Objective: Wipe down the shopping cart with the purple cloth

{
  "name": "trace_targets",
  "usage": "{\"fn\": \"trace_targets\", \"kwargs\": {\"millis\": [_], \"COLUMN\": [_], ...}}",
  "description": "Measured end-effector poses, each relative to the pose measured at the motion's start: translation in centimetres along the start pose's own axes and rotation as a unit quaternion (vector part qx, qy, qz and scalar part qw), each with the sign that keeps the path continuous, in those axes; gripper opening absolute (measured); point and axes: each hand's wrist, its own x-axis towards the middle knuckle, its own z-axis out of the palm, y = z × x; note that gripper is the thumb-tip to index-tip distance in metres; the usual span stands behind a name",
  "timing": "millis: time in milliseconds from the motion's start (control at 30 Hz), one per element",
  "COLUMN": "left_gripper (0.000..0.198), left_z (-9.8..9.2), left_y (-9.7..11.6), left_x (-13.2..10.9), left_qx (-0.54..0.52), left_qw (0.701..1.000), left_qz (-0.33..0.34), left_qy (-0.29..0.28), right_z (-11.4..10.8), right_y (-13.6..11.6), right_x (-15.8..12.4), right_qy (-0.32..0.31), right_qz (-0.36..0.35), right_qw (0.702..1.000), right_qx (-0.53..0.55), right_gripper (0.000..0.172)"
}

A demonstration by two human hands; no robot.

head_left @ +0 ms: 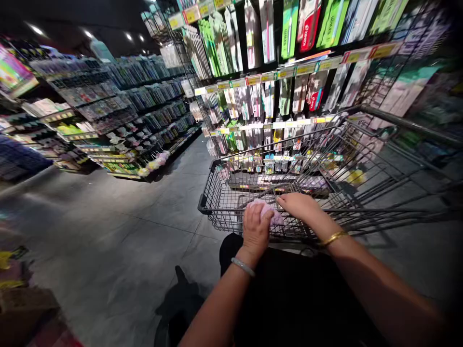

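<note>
A crumpled pink cloth [274,214] is bunched under my left hand [256,222], whose fingers are closed over it at the near rim of a dark wire shopping cart [221,210]. A pale bangle circles that wrist. Just right of the cloth, my right hand [303,207] reaches over the same rim, its fingers curled and its thumb side pointing left. What those fingers grip, if anything, is hidden. This wrist wears a gold-coloured bracelet [333,238]. Through the wires of the cart basket, the floor and the lower shelf show.
Behind the cart stands a rack [275,77] of packaged goods on hooks with yellow price tags. More shelves [144,106] line the left side across an aisle of grey floor [144,231]. The cart's handle bar [408,123] extends to the right. A cardboard box [27,301] is at lower left.
</note>
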Motion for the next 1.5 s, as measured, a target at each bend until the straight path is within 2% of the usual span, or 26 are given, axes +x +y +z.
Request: {"fn": "trace_targets", "kwargs": {"millis": [67,133,200,267,300,367,433,467,533,633,700,767,867,933,1033,1133,1167,1233,1333,1400,1500], "left_gripper": [0.042,0.045,0.049,0.050,0.050,0.049,0.047,0.046,0.048,0.045,0.042,0.041,0.046,0.053,0.052,0.048,0.047,0.042,0.036,0.036,0.034], "left_z": [-1.5,-2.4,-2.5,-2.0,-1.6,-1.4,-2.0,-2.7,-4.1,-5.2,-4.7,-3.5,-1.8,-1.1,-1.4,-2.7,-3.2,-4.1,-4.4,-3.5,-0.8], "left_y": [-2.9,-4.6,-4.5,-3.1,-2.4,-1.5,-2.3,-3.2,-5.6,-8.2,-7.9,-5.9,-2.0,-0.4,-0.5,-2.5,-3.2,-4.7,-6.7,-7.5,-6.4], "left_x": [-0.1,-0.3,-0.5,-0.7,-0.7,-0.7,-0.6,-0.5,-0.5,-0.6,-0.7,-0.9,-1.1,-0.9,-0.3,-0.6,-1.0,-2.2,-4.0,-4.7,-5.1], "left_qx": [-0.011,-0.016,-0.015,-0.015,-0.016,-0.026,-0.038,-0.042,-0.036,-0.013,0.001,0.004,0.004,0.027,0.025,-0.054,-0.079,-0.104,-0.094,-0.077,-0.067], "left_qw": [0.999,0.997,0.990,0.986,0.987,0.996,0.998,0.998,0.991,0.976,0.969,0.971,0.990,0.994,0.996,0.994,0.990,0.971,0.913,0.879,0.861], "left_qz": [-0.030,-0.076,-0.136,-0.160,-0.149,-0.084,-0.038,-0.042,-0.132,-0.209,-0.233,-0.222,-0.137,-0.098,-0.086,-0.089,-0.112,-0.201,-0.349,-0.409,-0.450], "left_qy": [-0.008,-0.003,0.023,0.048,0.050,0.019,-0.022,-0.033,-0.011,0.057,0.088,0.084,0.041,0.036,0.031,0.014,0.022,0.080,0.190,0.233,0.228], "right_z": [-0.1,-0.2,-0.2,-0.1,-0.1,0.0,0.0,0.0,-0.1,-0.2,-0.2,-0.1,0.1,0.2,0.3,0.2,0.2,0.1,0.1,0.1,0.1], "right_y": [0.1,0.2,0.2,0.2,0.2,0.2,0.2,0.2,0.1,0.0,0.0,0.1,0.1,0.1,0.1,0.1,0.1,0.0,0.0,-0.1,-0.2], "right_x": [-0.4,-0.5,-0.4,-0.2,-0.2,-0.1,-0.2,-0.4,-0.6,-0.7,-0.6,-0.5,-0.4,-0.4,-0.6,-0.8,-0.8,-0.9,-0.8,-0.8,-0.6], "right_qy": [-0.005,-0.010,-0.016,-0.019,-0.019,-0.014,-0.010,-0.011,-0.013,-0.011,-0.007,-0.005,-0.002,-0.001,-0.001,0.005,0.006,0.008,0.010,0.013,0.015], "right_qz": [-0.003,-0.001,0.003,0.013,0.016,0.017,0.019,0.020,0.021,0.016,0.018,0.024,0.027,0.024,0.026,0.029,0.029,0.026,0.021,0.021,0.021], "right_qw": [1.000,1.000,1.000,1.000,1.000,1.000,1.000,1.000,1.000,1.000,1.000,0.999,0.999,1.000,1.000,1.000,1.000,1.000,1.000,1.000,1.000], "right_qx": [0.005,0.008,0.007,0.008,0.009,0.011,0.012,0.013,0.017,0.020,0.020,0.021,0.017,0.014,0.010,0.005,0.004,0.003,0.003,0.000,-0.006], "right_gripper": [0.058,0.058,0.057,0.056,0.057,0.058,0.059,0.059,0.058,0.056,0.055,0.056,0.057,0.059,0.059,0.057,0.057,0.057,0.057,0.056,0.056]}}
